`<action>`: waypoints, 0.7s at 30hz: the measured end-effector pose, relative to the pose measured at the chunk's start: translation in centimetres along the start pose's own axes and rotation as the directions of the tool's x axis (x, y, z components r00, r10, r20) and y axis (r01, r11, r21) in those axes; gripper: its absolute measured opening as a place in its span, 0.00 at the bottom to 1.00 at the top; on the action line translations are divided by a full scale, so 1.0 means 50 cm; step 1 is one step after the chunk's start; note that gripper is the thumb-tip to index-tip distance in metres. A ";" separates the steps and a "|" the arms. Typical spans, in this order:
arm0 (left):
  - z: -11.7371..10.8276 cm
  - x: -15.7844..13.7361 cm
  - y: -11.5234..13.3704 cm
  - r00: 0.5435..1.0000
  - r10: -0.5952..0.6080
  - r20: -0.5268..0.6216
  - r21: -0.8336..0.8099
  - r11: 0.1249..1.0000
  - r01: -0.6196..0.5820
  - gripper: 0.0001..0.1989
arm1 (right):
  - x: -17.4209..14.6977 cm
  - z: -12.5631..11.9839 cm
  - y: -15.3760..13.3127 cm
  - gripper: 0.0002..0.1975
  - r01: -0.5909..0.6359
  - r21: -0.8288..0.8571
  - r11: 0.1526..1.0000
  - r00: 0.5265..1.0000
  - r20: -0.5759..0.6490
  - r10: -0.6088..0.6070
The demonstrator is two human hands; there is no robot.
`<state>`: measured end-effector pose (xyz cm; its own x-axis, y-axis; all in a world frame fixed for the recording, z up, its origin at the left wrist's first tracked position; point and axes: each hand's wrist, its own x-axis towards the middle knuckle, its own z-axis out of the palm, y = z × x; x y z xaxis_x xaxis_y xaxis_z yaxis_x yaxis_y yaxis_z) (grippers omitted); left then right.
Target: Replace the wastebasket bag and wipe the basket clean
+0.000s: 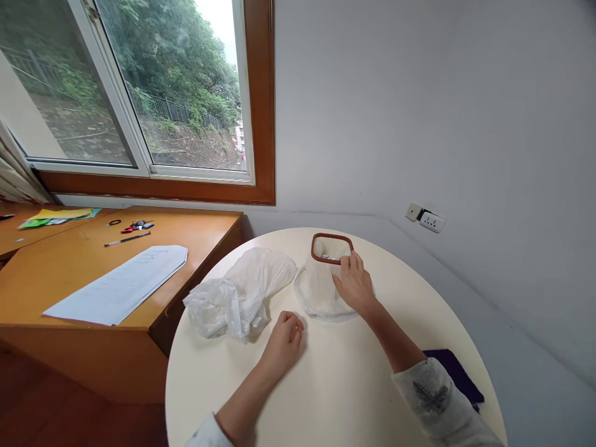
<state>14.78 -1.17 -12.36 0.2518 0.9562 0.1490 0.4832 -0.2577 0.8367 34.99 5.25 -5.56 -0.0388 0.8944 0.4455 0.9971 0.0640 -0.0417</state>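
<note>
A small bin [320, 285] stands on the round table, draped in a white plastic liner that spreads around its base. A brown rounded-rectangular rim ring [331, 235] sits at its top, over the liner. My right hand [356, 282] has its fingers closed at the ring's near right corner. My left hand [285, 341] rests on the tabletop in front of the bin, fingers curled in, with nothing visible in them. Left of the bin lies a crumpled white plastic bag [251, 282], close to my left hand but apart from it.
The round cream table [326, 397] stands against the wall. A dark purple cloth item [459, 375] lies beside my right forearm. On the wooden desk [205, 233] at left are papers [123, 282], a pen [127, 239] and keys [138, 226]. A wall socket [432, 221] is at right.
</note>
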 end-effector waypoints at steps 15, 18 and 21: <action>-0.002 0.002 -0.003 1.000 -0.001 0.004 0.046 0.999 0.001 0.10 | 0.006 0.005 0.000 0.14 -0.001 -0.006 1.000 1.000 -0.002 0.001; -0.003 0.003 -0.002 1.000 0.001 0.013 0.044 0.999 -0.001 0.10 | 0.009 0.005 0.001 0.14 -0.003 -0.011 1.000 1.000 0.010 0.004; -0.003 0.002 0.001 1.000 -0.003 0.010 0.039 0.999 0.002 0.10 | 0.014 0.005 0.005 0.14 -0.003 -0.017 1.000 1.000 0.015 0.004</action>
<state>14.69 -1.08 -12.21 0.2589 0.9555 0.1413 0.5165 -0.2606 0.8157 35.18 5.98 -5.48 -0.0361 0.9010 0.4322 0.9982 0.0536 -0.0284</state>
